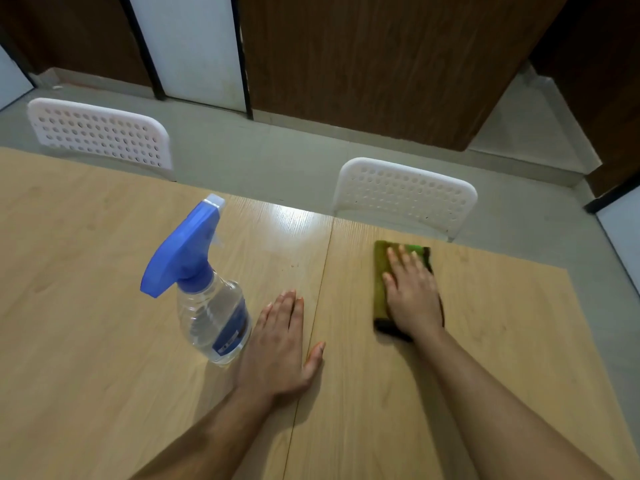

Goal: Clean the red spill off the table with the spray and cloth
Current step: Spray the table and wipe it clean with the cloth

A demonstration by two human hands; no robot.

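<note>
Under right hand (412, 292): cloth (381, 289) flat, long axis near-to-far.

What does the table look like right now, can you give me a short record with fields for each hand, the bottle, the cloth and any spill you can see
left hand: flat, palm down on the light wooden table, beside the bottle
right hand: fingers straight, pressing on the cloth
clear plastic spray bottle with blue trigger head: upright, not held
green folded cloth: flat on the table under the right hand, blurred
red spill: none visible
background: two white perforated chair backs beyond the far edge
</note>
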